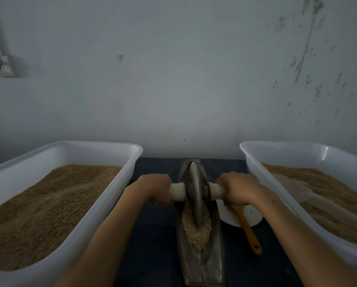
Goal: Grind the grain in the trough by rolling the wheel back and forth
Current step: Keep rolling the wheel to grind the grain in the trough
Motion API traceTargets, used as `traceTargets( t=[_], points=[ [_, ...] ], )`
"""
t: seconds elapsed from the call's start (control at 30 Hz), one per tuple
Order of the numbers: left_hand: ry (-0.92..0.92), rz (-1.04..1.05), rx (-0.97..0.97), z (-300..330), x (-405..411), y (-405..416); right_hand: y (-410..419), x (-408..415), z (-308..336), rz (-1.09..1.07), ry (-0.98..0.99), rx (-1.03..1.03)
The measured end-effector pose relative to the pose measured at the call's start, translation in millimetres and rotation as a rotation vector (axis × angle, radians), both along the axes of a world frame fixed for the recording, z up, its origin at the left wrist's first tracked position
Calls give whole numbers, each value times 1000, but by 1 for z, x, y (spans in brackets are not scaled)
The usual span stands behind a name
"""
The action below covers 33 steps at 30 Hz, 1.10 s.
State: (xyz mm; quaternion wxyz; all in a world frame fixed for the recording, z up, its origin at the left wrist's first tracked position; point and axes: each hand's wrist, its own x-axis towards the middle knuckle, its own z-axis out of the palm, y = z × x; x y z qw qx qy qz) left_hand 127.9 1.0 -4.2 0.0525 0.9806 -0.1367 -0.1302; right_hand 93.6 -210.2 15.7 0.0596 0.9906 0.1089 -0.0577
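Where the dark tabletop (152,235) runs nearest the viewer, a long boat-shaped grey metal trough (202,264) lies at 6 o'clock, holding pale crushed grain (196,230). Thin grey metal wheel (195,195) stands upright in the grain, mid-trough. Left hand (155,188) grips the white cylindrical axle handle (178,191) at 9 o'clock of the wheel; right hand (238,188) grips its twin at 3 o'clock. Orange-handled utensil (249,230) lies across a white round plate (251,216), beside the trough. White rectangular plastic tub of brown grain (55,199) at 9 o'clock; matching tub (310,183) at 3 o'clock. Grey wall (173,79) at 12 o'clock.
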Motion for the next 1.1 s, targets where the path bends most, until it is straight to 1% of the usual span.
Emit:
traceTargets(
  t=[0.13,0.2,0.23,0.3,0.4,0.53,0.6,0.73,0.8,0.87,0.9,0.97,1.03,1.1],
  points=[
    [-321,35,64,-8,2,-2,3,5,-13,-39,-248,68],
    [-494,33,81,-12,2,-5,2,7,-25,-36,-421,137],
    [-562,32,86,-13,2,-6,1,7,-31,-24,-490,156],
    [-627,31,83,-15,2,-7,-1,8,-36,-6,-540,174],
    [-588,25,81,-16,1,-5,-2,9,-33,-7,-468,153],
    [-430,-13,87,-12,2,-1,-3,8,-19,22,-319,65],
    [-298,-15,87,-6,1,-1,-5,7,-12,32,-221,37],
    [46,-39,-20,3,-3,3,-5,5,-3,66,-38,-10],
    [140,-70,-44,5,-5,6,-5,3,0,63,49,-12],
    [162,-87,-57,6,-6,6,-6,3,0,48,97,4],
    [158,-76,-66,6,-5,5,-6,3,-1,45,80,3],
    [108,-45,-62,5,-4,4,-5,4,-4,45,-28,0],
    [2,-10,-35,2,-3,3,-4,5,-9,39,-151,19],
    [-166,7,18,-1,-3,1,-3,7,-15,24,-249,56]
  ],
)
